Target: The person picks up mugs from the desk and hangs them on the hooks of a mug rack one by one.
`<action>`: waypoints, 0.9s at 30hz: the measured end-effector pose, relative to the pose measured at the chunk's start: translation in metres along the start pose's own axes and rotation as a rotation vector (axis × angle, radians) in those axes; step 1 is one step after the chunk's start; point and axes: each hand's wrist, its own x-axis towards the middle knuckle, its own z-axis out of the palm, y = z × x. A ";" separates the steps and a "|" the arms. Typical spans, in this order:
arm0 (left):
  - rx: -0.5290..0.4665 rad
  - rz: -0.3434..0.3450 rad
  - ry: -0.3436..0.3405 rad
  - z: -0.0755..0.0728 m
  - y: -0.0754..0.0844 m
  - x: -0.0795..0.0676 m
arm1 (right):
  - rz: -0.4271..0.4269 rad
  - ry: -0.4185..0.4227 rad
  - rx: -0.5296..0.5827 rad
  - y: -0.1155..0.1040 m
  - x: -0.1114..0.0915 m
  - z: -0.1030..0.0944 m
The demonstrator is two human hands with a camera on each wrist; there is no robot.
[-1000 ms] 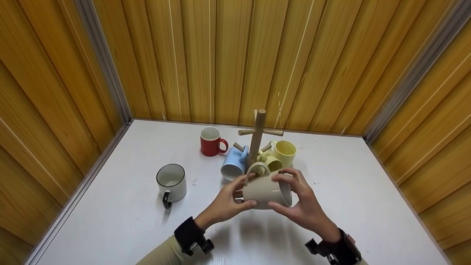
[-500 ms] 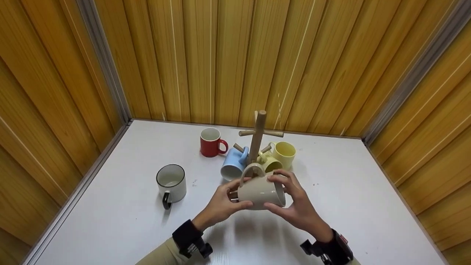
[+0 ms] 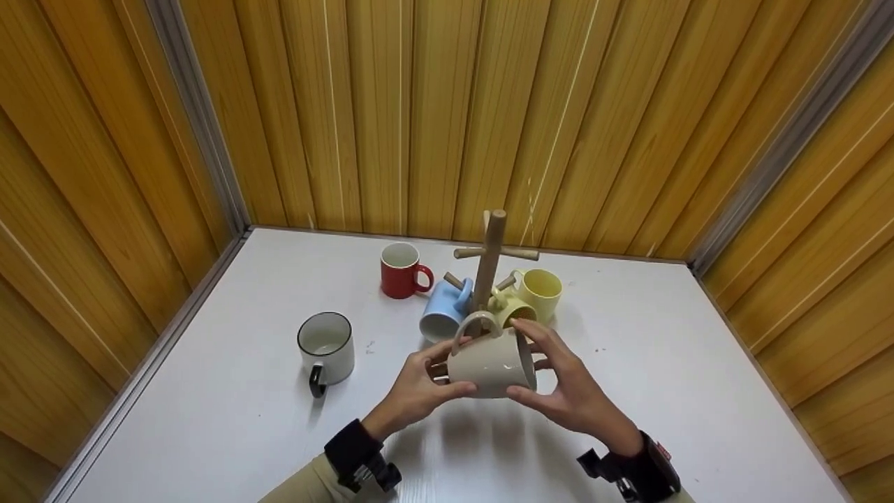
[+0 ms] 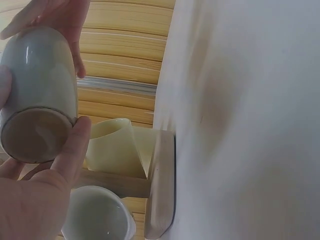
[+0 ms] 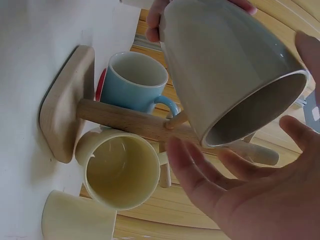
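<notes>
My left hand [image 3: 412, 391] grips the lower end of a beige mug [image 3: 492, 367], tipped on its side with its handle upward and its mouth to the right. Beside the mouth, my right hand [image 3: 573, 395] has its fingers spread; in the right wrist view they look loose around the rim, and whether they touch it I cannot tell. Right behind the mug stands a wooden mug tree [image 3: 489, 276]. A peg [image 5: 177, 121] points toward the mug; whether it enters the handle is hidden. A blue mug [image 3: 441, 311] and a yellow mug [image 5: 122, 175] hang tilted from lower pegs.
Behind the tree's right side, a second yellow mug [image 3: 548, 300] stands upright. A red mug [image 3: 398, 279] is at the back left, and a white mug [image 3: 335, 360] with a black handle nearer on the left. Wood-patterned walls [image 3: 447, 119] enclose the white table [image 3: 209, 391].
Both hands and the beige mug have shifted slightly left. My right hand's fingers have straightened and loosened at the rim, while the left keeps its hold.
</notes>
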 end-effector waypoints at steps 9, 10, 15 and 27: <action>-0.006 0.025 -0.010 0.001 -0.005 0.003 | 0.000 0.017 0.020 -0.015 0.002 -0.002; 0.000 0.026 -0.007 0.001 -0.006 0.003 | -0.003 0.019 0.021 -0.018 0.002 -0.002; 0.046 0.027 0.003 0.002 -0.008 0.004 | -0.018 0.025 0.007 -0.010 0.002 0.000; 0.060 -0.026 -0.024 0.002 -0.014 0.008 | -0.054 0.013 0.017 0.014 0.005 0.002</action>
